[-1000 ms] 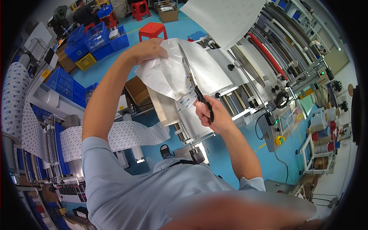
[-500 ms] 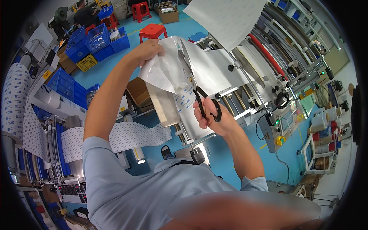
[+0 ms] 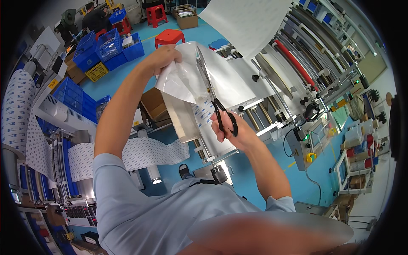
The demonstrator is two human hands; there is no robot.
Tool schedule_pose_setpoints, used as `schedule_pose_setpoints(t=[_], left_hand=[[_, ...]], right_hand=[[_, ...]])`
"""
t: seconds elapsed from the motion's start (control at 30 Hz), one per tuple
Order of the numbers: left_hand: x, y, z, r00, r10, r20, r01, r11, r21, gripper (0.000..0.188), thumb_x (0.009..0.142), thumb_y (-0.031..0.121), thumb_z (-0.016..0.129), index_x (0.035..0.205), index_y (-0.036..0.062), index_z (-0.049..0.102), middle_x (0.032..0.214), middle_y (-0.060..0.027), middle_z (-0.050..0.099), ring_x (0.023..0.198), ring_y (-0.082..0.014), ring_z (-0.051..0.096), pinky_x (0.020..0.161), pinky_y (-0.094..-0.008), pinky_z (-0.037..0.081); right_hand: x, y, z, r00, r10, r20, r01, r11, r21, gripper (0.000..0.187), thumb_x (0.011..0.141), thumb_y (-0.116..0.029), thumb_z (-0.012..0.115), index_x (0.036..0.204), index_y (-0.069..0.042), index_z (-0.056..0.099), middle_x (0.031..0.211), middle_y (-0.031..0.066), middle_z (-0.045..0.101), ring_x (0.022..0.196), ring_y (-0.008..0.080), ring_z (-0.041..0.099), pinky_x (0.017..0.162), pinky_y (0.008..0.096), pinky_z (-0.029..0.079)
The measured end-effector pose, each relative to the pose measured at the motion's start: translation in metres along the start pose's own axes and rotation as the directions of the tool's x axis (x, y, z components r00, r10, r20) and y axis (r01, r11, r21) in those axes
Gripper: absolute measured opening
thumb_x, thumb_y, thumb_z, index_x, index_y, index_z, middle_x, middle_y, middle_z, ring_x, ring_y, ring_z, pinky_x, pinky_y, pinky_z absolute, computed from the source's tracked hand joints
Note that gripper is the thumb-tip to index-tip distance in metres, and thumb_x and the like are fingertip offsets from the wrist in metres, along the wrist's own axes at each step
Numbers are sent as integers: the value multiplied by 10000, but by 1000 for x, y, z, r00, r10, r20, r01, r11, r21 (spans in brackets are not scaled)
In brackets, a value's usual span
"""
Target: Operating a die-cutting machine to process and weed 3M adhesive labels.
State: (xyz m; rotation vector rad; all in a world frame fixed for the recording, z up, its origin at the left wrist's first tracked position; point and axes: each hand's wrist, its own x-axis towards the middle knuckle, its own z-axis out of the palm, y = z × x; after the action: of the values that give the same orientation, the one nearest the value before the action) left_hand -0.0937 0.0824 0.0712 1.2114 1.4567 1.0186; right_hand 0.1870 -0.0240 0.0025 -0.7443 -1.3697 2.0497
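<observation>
Looking down from the head camera, the scene was a workshop with a blue floor. A long machine with metal rollers [image 3: 297,80] and one red roller [image 3: 293,57] ran away to the right, a wide white sheet [image 3: 250,21] rising from it at the top. Blue crates [image 3: 106,46] and a red stool [image 3: 169,37] stood on the floor at the upper left, and a printed white web [image 3: 140,153] ran through another machine at the left. A brown box [image 3: 155,104] sat below the hands. The person's own light blue shirt [image 3: 170,216] filled the bottom and hid the floor beneath.

The silvery sheet [image 3: 187,78] in hand was thin, glossy and creased, its upper edge curling over. The scissors [image 3: 212,91] had long bright steel blades and black loop handles.

The left hand [image 3: 163,55] was raised with the arm stretched forward, fingers closed in a pinch on the sheet's upper left edge. The right hand [image 3: 229,129] sat lower and nearer, fingers through the black handles, gripping them; the blades pointed up and away, lying nearly together along the sheet's middle. The sheet hung between both hands, in front of the machine.
</observation>
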Motion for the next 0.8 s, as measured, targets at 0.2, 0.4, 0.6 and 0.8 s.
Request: schedule_pose_setpoints(t=[0.2, 0.4, 0.6, 0.8], left_hand=[[-4, 4, 0, 990, -95, 107, 104, 992, -78, 705, 696, 55, 607, 1328, -99, 335, 1037, -154, 539, 810, -212, 619, 690, -337, 535], [-11, 3, 2, 957, 217, 193, -282, 854, 437, 639, 678, 113, 603, 1276, 3, 407, 1067, -127, 540, 1003, -217, 544, 891, -327, 446], [-12, 2, 5, 849, 502, 166, -528, 797, 292, 559, 645, 72, 588, 1194, 51, 487, 1108, -147, 573, 1053, -223, 553, 915, -288, 422], [-14, 10, 2, 880, 406, 247, -476, 765, 433, 402, 651, 22, 541, 1052, 41, 555, 1049, -89, 599, 1035, -199, 550, 914, -299, 419]], right_hand=[[-3, 8, -2, 999, -24, 25, 25, 1000, -11, 468, 954, -474, 433, 1052, -21, 496, 753, 55, 509, 591, 128, 456, 563, 259, 383], [-2, 8, -4, 1000, -21, -21, 21, 999, 39, 474, 943, -484, 455, 1057, -26, 503, 761, 37, 498, 604, 115, 448, 561, 258, 367], [-1, 12, -6, 1000, -12, -8, 13, 998, 66, 481, 937, -497, 461, 1056, -33, 506, 755, 26, 481, 610, 111, 420, 562, 261, 346], [-4, 12, -5, 1000, -25, -10, 26, 989, 147, 457, 929, -478, 494, 1031, -33, 507, 741, 27, 489, 596, 106, 429, 543, 255, 354]])
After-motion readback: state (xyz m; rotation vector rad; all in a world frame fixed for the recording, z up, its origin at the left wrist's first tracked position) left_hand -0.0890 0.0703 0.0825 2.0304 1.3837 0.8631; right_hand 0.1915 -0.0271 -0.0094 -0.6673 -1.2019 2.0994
